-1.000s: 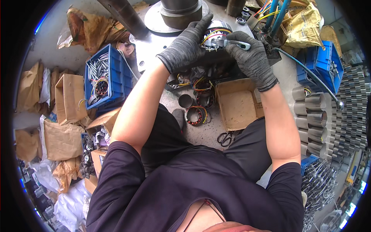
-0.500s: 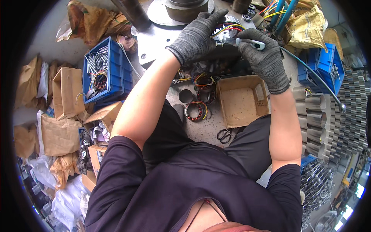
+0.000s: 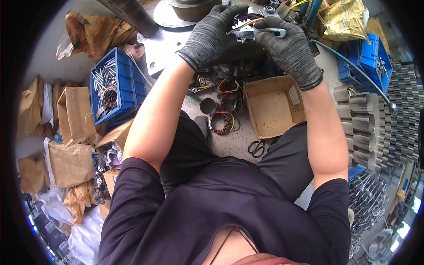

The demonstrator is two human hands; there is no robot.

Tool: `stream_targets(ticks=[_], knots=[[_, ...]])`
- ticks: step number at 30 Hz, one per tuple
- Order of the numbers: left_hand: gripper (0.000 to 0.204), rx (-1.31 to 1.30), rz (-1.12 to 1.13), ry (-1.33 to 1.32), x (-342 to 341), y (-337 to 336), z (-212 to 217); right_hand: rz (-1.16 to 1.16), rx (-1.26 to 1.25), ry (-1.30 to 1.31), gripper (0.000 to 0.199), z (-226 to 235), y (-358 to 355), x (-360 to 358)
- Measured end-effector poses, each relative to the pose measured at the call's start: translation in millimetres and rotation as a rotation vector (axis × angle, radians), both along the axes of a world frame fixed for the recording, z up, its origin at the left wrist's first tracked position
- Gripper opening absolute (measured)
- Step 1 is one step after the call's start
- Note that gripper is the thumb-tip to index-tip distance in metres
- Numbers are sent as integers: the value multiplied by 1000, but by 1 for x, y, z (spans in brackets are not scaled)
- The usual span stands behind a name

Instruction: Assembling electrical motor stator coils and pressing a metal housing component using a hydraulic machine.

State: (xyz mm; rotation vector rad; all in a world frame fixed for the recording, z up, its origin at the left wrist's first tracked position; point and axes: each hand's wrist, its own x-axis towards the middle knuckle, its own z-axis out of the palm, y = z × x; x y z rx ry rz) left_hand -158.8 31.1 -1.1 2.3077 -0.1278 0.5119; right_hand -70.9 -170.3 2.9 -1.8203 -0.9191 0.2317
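Note:
Both my hands wear dark grey knit gloves and meet over the edge of a metal bench. My left hand [image 3: 211,37] has its fingers curved round the left side of a wound motor part [image 3: 244,30], which has a pale toothed edge and coloured wires. A yellow wire [image 3: 247,25] crosses that part between the hands. On its right side, my right hand [image 3: 287,52] is closed round a tool with a smooth pale grey handle [image 3: 277,32]. The tool's working end is hidden, so its kind cannot be told.
Under the bench stand a cardboard box [image 3: 270,130], wired stator rings [image 3: 221,123] and black scissors [image 3: 256,149]. A blue bin [image 3: 125,95] of metal rods is at left. Metal sleeves [image 3: 362,123] stand at right beside a bent hose [image 3: 353,75]. The round press base [image 3: 168,17] is ahead.
The view has shifted, so the bench and hands sit higher in the picture. My right hand has come closer to my left with the tool. The red wire seen earlier is now mostly covered.

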Motion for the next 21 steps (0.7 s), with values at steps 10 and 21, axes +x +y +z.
stream_targets(ticks=[10,21], knots=[[77,-21,-45,-120,10,6,-21,-27,-25,-199,20,3,6,0],[75,20,-25,-73,1,-5,-3,-18,98,205,14,13,-17,13]])
